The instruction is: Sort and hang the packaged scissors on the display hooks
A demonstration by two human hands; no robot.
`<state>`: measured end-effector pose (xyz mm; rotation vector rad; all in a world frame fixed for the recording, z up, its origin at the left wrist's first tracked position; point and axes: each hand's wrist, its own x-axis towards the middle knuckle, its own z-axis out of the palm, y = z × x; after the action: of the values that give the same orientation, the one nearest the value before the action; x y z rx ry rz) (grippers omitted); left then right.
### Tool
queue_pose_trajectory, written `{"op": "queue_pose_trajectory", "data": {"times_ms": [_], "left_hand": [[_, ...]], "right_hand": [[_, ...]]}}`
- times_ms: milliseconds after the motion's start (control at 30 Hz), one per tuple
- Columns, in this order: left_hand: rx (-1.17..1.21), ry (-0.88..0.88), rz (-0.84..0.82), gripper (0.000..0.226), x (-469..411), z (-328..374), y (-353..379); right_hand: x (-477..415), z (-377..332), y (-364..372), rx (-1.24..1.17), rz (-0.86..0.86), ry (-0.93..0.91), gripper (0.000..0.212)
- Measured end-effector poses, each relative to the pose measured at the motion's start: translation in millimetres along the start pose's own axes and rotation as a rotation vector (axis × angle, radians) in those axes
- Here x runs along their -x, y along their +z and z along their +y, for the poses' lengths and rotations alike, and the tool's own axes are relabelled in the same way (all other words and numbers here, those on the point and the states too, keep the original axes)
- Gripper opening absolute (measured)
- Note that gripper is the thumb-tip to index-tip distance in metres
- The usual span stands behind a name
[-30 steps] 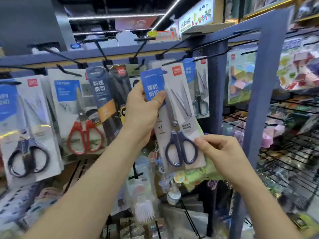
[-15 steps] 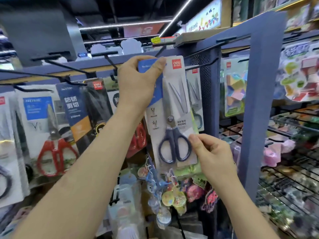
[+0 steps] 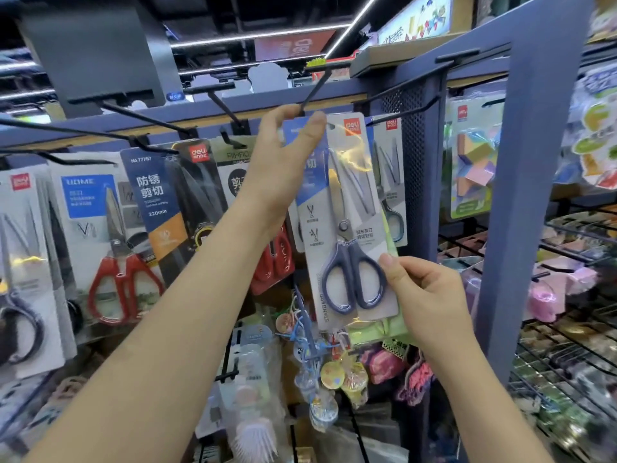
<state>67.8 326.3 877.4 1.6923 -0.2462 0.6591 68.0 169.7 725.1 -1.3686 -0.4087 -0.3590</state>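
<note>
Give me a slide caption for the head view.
Left hand holds the scissors pack up at a display hook while right hand pinches its lower edge.

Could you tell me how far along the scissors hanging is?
Done: the red-handled scissors pack hangs at left. In hand: the left hand pinches the top of the blue-handled pack at a hook; the right hand holds its lower part. Left: seating it there; its hole is hidden.

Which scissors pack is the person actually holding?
The navy-handled pack, pinched at top by the left hand, lower edge by the right hand; the red-handled pack hangs untouched.
</note>
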Motion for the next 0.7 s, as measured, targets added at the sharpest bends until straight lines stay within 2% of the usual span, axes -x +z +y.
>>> {"op": "queue_pose_trajectory", "data": {"times_ms": [67,133,233,267,333,367,467,600,700], "left_hand": [[-0.046,0.038,0.005,0.057,16,-13,-6],[-0.195,0.109,-0.032,0.069,35,-30,-12],[-0.434,0.11,0.031,0.064,38,-51,-17],[-0.47,0.095,0.062,0.063,33,-56,-18],[-0.544,0.079,0.093,0.065,23,-61,-18],[-0.552,0.071,0.102,0.066,18,-63,-18],[-0.54,0.048,0.129,0.065,6,-68,-15],[-0.311,0.088,0.191,0.06,21,-64,-10],[-0.191,0.124,0.242,0.063,47,-59,-16]], "right_hand": [[-2,-1,2,0.046,0.018,-0.012,0.024],[-7,-2,6,0.114,0.034,-0.035,0.039],[-17,-3,15,0.252,0.052,-0.057,0.046],[-18,0,16,0.302,0.063,-0.055,0.04],[-19,6,11,0.381,0.116,-0.028,0.014],[-18,9,7,0.391,0.138,-0.01,0.009],[-17,17,-7,0.391,0.144,0.038,0.02],[-18,17,-9,0.269,0.084,0.053,0.011],[-20,9,-9,0.174,0.009,0.015,0.013]]}}
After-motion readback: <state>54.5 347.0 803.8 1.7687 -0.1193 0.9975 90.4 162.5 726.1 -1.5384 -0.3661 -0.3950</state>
